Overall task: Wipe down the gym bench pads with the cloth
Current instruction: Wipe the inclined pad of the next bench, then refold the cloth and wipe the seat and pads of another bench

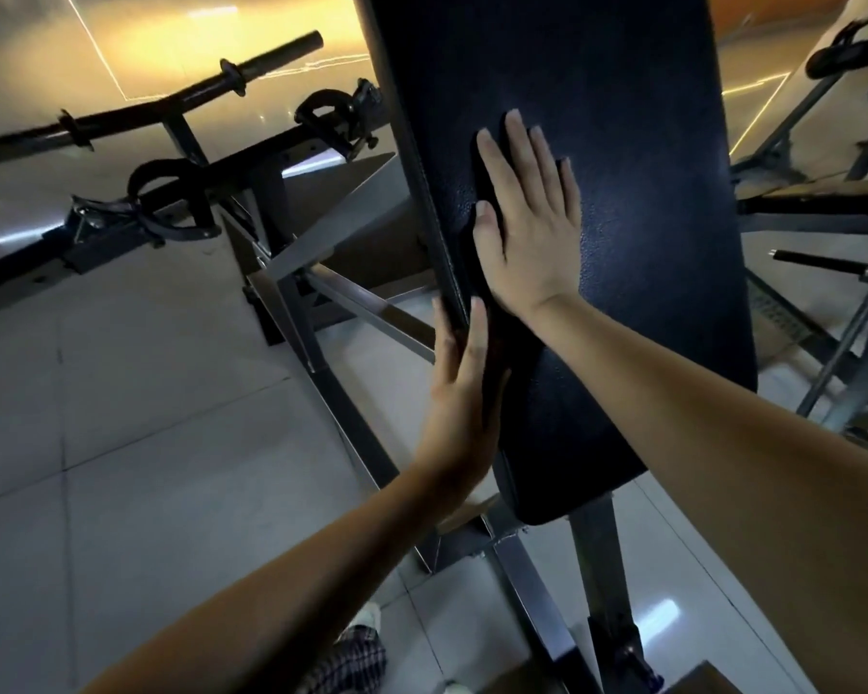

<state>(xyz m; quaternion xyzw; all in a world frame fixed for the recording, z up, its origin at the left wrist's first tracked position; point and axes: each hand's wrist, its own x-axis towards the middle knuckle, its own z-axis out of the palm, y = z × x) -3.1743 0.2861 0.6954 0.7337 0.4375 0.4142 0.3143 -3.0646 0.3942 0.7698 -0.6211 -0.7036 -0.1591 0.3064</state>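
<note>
pressing cloth (pixel 473 257) beneath right fingers (pixel 515 142)

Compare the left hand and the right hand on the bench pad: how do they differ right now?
The right hand lies flat on the top face of the bench pad, farther along it; the left hand sits nearer, against the pad's left edge. The right hand presses a dark cloth onto the pad; the left hand has no cloth under it. Both have straight fingers and touch the pad.
</note>
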